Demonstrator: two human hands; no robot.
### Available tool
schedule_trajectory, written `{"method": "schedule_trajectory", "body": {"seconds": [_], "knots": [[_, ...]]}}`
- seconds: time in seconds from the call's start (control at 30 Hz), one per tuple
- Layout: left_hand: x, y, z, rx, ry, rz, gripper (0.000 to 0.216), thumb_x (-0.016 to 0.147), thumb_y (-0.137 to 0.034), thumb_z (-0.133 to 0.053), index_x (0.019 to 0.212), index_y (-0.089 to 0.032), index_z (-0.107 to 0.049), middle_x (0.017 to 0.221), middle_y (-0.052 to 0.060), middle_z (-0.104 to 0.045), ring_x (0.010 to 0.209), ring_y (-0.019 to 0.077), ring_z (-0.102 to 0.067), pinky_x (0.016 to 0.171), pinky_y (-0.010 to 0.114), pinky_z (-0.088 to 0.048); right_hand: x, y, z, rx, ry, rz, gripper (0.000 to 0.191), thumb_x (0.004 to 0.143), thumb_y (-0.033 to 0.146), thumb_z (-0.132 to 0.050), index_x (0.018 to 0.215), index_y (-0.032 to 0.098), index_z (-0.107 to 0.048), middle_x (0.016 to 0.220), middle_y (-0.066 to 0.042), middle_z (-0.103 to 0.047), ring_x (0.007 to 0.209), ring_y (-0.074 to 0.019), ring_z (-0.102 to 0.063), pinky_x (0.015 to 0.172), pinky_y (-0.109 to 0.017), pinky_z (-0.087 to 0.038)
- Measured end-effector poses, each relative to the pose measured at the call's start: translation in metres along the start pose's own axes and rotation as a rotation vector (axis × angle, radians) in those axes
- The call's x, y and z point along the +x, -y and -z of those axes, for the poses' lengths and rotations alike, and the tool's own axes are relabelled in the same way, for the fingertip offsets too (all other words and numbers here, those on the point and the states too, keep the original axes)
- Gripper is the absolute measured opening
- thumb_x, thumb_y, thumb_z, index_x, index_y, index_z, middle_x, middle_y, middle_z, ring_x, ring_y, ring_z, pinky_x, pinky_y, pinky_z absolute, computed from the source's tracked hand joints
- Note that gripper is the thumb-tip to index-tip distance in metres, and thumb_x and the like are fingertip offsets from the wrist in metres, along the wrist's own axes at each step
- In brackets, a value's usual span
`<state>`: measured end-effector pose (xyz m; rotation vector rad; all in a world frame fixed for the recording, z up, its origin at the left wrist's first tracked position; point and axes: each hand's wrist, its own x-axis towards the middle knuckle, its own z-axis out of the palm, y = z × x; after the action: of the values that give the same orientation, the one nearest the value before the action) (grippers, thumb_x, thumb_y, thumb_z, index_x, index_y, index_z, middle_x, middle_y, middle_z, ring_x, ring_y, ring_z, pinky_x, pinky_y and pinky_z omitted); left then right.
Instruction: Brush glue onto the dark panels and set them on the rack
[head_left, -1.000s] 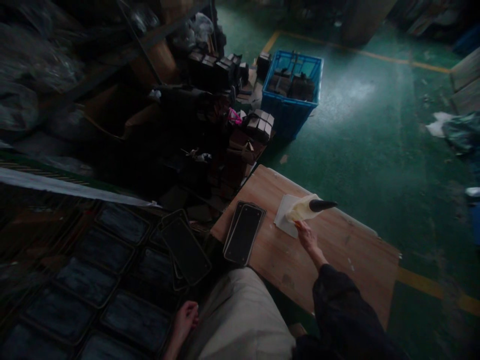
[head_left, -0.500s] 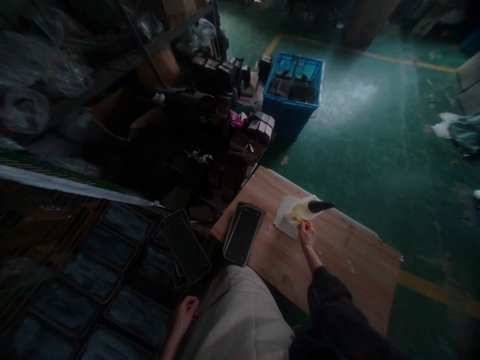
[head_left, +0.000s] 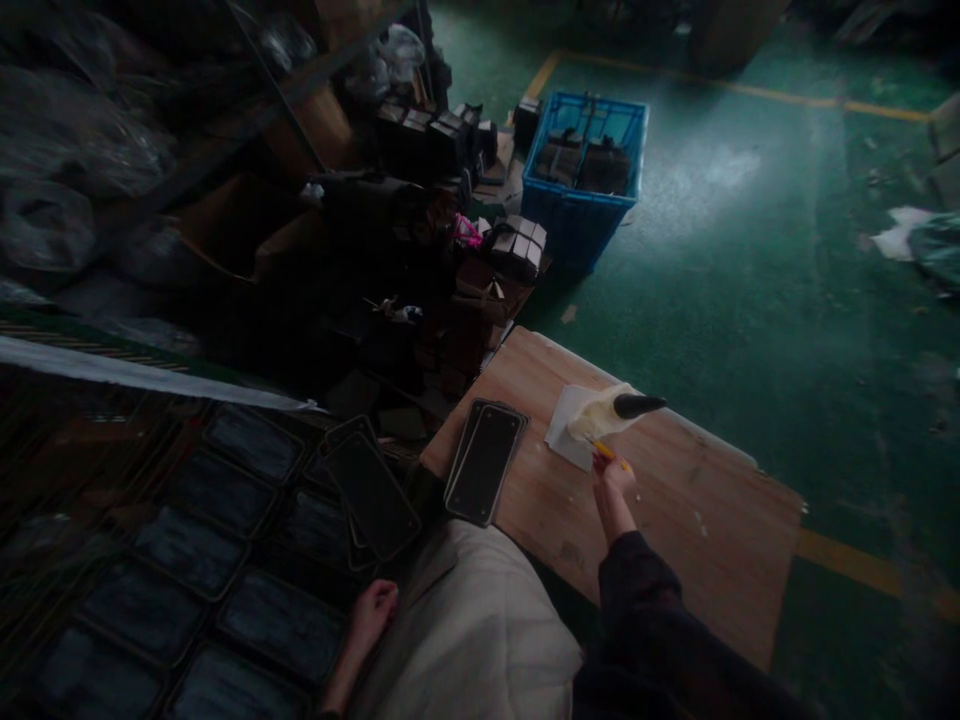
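Observation:
My right hand (head_left: 615, 478) is closed around a slim yellow-handled brush (head_left: 611, 455), its tip pointing toward a cream-coloured container (head_left: 600, 412) with a black cone-shaped top (head_left: 637, 404). That container leans to the right on a white sheet (head_left: 561, 432) on the wooden board. My left hand (head_left: 377, 603) rests beside my light-coloured trouser leg, fingers curled in; what they hold, if anything, is hidden. Between the hands, a small stack of dark rounded rectangular panels (head_left: 486, 460) lies on the board's left end, and more such panels (head_left: 373, 490) lie fanned out to its left.
Rows of dark rectangular pieces (head_left: 281, 625) spread across the lower left. Beyond the wooden board (head_left: 697, 560) stands a blue crate (head_left: 581, 225) holding dark bundles. Strapped bundles (head_left: 517, 245) and an open cardboard box (head_left: 247, 225) crowd the left, under a shelf with plastic bags.
My right hand has drawn back slightly toward me and turned, and the brush shows more of its length. My left hand stays curled by my leg. The view has shifted slightly.

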<state>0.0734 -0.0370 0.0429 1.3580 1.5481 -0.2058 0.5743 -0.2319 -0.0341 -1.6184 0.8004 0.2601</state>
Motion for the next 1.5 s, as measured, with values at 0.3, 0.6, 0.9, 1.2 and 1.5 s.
{"method": "schedule_trajectory", "body": {"seconds": [0.3,0.6,0.9,1.2,1.5], "knots": [[-0.001,-0.010,-0.002,0.005,0.005,-0.005,0.033,0.050,-0.053,-0.066,0.064,-0.023,-0.059,0.059,0.002,-0.063,0.063,0.0242,-0.063,0.054,0.030,-0.046,-0.005,0.018,-0.004,0.122,0.045,-0.167,0.030,0.093,0.037,-0.056,0.114,0.015,-0.057,0.107,-0.006,-0.061,0.088,-0.0157,-0.062,0.075,-0.034,-0.055],[-0.001,-0.008,-0.002,0.017,-0.007,-0.009,0.010,0.059,-0.031,-0.066,0.065,-0.025,-0.059,0.057,-0.003,-0.063,0.061,0.0204,-0.064,0.060,0.028,-0.048,-0.011,0.021,0.010,0.034,0.045,-0.097,0.029,0.093,0.037,-0.056,0.112,0.014,-0.057,0.102,-0.005,-0.061,0.082,-0.0139,-0.062,0.070,-0.031,-0.055],[-0.003,-0.010,-0.006,0.012,-0.005,-0.001,0.008,0.066,-0.027,-0.064,0.065,-0.021,-0.059,0.059,-0.003,-0.062,0.061,0.0169,-0.062,0.058,0.025,-0.047,-0.034,0.030,0.006,-0.323,0.168,0.403,0.043,0.082,0.051,-0.052,0.106,0.016,-0.059,0.080,-0.003,-0.067,0.066,-0.0156,-0.063,0.066,-0.028,-0.049],[-0.002,-0.026,-0.008,-0.152,-0.109,0.209,0.008,0.079,-0.018,-0.058,0.072,-0.018,-0.055,0.054,-0.007,-0.053,0.042,0.0088,-0.054,0.044,0.018,-0.040,-0.064,0.037,0.019,-0.878,0.366,0.766,0.052,0.077,0.053,-0.046,0.105,0.017,-0.069,0.101,-0.013,-0.068,0.083,-0.0255,-0.061,0.066,-0.032,-0.040],[0.037,-0.016,-0.005,-0.513,-0.355,0.384,0.022,0.081,-0.032,-0.064,0.086,-0.018,-0.048,0.062,-0.004,-0.057,0.045,0.0139,-0.063,0.042,0.021,-0.046,-0.233,0.033,-0.050,-0.657,0.947,0.729,0.044,0.077,0.046,-0.061,0.112,0.019,-0.066,0.091,-0.008,-0.072,0.080,-0.0217,-0.067,0.070,-0.030,-0.053]]}}
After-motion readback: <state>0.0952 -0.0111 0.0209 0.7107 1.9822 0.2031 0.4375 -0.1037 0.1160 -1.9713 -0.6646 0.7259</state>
